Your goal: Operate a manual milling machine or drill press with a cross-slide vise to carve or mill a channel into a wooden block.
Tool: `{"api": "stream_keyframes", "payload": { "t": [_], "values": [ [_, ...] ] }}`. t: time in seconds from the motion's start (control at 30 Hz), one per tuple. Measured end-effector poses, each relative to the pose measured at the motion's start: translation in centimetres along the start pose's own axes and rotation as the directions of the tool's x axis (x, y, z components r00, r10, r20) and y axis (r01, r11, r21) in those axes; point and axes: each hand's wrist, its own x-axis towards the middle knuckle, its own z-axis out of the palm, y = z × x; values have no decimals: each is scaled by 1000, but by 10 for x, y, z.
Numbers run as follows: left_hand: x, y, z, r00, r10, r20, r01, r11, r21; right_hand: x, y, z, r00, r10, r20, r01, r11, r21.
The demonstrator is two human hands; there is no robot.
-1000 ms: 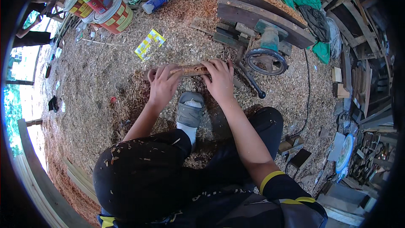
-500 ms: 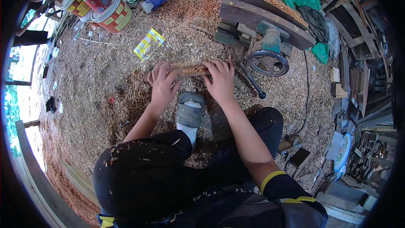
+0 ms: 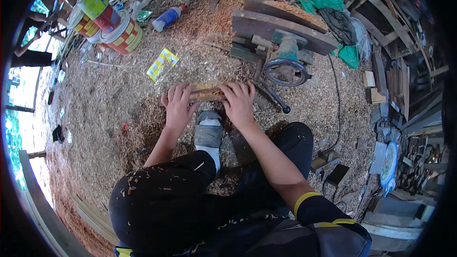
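Note:
Both my hands grip a narrow length of wood (image 3: 207, 94), held crosswise low over the shavings, just beyond my sandalled foot (image 3: 208, 135). Its upper face is lighter and rough, and its edge is dark. My left hand (image 3: 178, 107) wraps the left end, fingers over the top. Around the right end, my right hand (image 3: 239, 104) is closed in the same way. Too little of the piece shows between my hands to tell its exact kind. Close to my right hand is a dark metal lever with a ball end (image 3: 285, 109).
A wooden vise with a metal handwheel (image 3: 287, 72) stands ahead to the right. Paint buckets (image 3: 124, 33), a blue bottle (image 3: 167, 18) and a yellow packet (image 3: 162, 64) lie ahead to the left. A cable (image 3: 337, 95) runs along the right; stacked timber (image 3: 407, 81) lies beyond it.
The view has shifted slightly, so the vise and buckets sit further left and higher. Both hands keep their hold on the wood, which stays nearly in place beyond my foot.

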Motion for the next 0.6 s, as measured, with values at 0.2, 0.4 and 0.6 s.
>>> {"api": "stream_keyframes", "payload": {
  "t": [0.2, 0.4, 0.6],
  "values": [
    [3, 11, -42, 996, 89, -27, -89, 996, 32, 0, -27, -41, 997, -28, -76, 29, 1000, 2],
    [26, 49, -93, 971, 211, -114, -206, 977, 56, 8, -52, -109, 982, -20, -189, 23, 1000, 12],
    [45, 87, -138, 944, 286, -168, -275, 958, 82, 8, -64, -169, 949, -47, -313, 34, 998, -45]
  ]
}}
